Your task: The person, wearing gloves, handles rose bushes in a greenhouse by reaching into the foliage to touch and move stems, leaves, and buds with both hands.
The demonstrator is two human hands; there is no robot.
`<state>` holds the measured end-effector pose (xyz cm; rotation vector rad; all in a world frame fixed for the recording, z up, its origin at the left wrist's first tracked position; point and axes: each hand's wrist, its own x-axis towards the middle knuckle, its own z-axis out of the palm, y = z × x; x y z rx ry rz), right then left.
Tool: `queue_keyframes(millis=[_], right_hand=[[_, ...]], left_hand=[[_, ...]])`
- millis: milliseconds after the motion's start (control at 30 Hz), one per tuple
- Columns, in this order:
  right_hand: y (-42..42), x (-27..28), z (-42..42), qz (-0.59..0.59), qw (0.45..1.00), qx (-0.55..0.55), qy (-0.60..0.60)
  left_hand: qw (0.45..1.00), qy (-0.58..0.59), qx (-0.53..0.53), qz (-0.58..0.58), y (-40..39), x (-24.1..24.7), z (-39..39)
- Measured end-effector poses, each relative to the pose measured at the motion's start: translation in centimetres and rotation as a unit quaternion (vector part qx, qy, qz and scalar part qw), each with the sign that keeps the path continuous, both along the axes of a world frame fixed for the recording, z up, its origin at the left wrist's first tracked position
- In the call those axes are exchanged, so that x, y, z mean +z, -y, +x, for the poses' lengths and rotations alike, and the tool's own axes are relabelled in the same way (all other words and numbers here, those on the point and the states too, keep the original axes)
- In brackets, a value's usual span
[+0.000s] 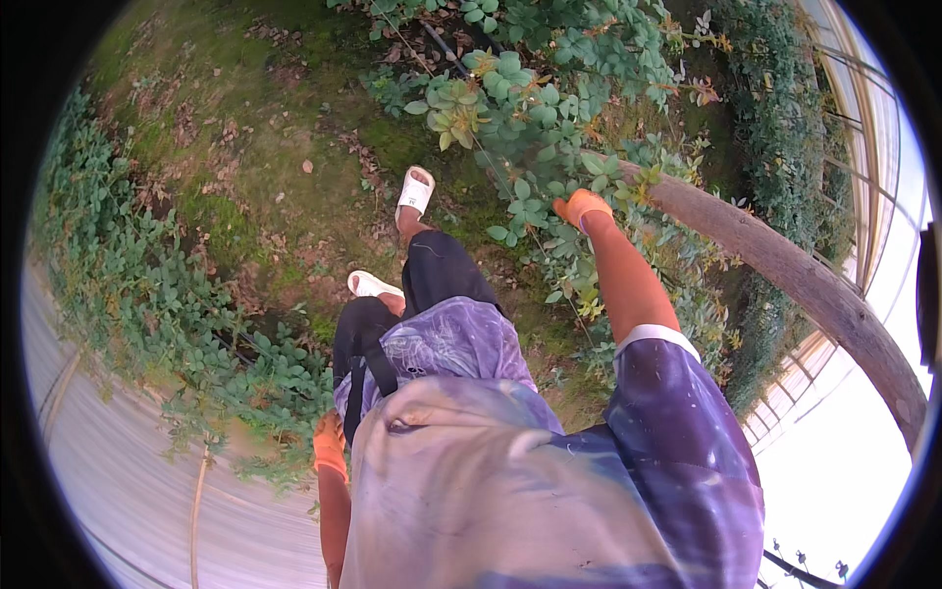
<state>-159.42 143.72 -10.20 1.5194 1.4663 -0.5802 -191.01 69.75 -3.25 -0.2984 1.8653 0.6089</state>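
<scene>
My right hand point(583, 208), in an orange glove, reaches out to the leafy shrub row point(544, 110) on the right. Leaves lie close around its fingers, and I cannot tell if they grip a stem. My left hand point(329, 443), gloved in orange too, hangs low beside my hip near a dark strap point(378, 364). Its fingers are partly hidden, so whether anything is in them is unclear. A purple patterned cloth point(456, 339) covers my waist above dark trousers point(449, 269).
A wooden post point(758, 243) rises close to my right arm. More shrubs point(147, 272) line the left side, beside pale sheeting point(243, 508). Mossy soil with dry leaves point(257, 140) runs between the rows. Dark piping point(444, 48) lies under the plants. My white sandals point(416, 190) stand on the soil.
</scene>
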Motion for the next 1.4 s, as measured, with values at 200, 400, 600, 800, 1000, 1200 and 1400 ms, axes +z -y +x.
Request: queue_keyframes(millis=[200, 400, 600, 800, 1000, 1200, 1400], right_hand=[[0.3, -3.6, -0.5, -0.04, 0.992, 0.099, 0.071], [1.1, -3.2, -0.1, -0.022, 0.995, 0.054, 0.085], [1.9, -2.7, -1.1, 0.047, 0.99, 0.091, 0.096], [3.1, 1.8, -5.9, 0.031, 0.966, 0.254, 0.039], [6.4, -0.2, -5.3, 0.177, 0.956, 0.228, -0.059], [11.7, 0.7, -7.9, 0.135, 0.983, 0.106, -0.065], [22.0, 3.3, -7.8, 0.091, 0.996, 0.008, -0.01]], left_hand=[[0.998, -0.006, 0.05, 0.027, -6.8, 1.0, -3.3], [0.998, -0.06, -0.031, 0.01, -10.6, 2.7, -4.7], [0.999, -0.043, 0.016, 0.017, -9.8, 1.7, -5.2], [0.993, -0.087, -0.074, -0.008, -8.6, 2.2, -9.0], [0.986, -0.088, -0.139, -0.003, -9.5, 0.5, -13.6], [0.961, -0.116, -0.249, -0.009, -8.9, -2.0, -20.3], [0.951, -0.076, -0.296, 0.052, -9.1, -6.4, -26.8]])
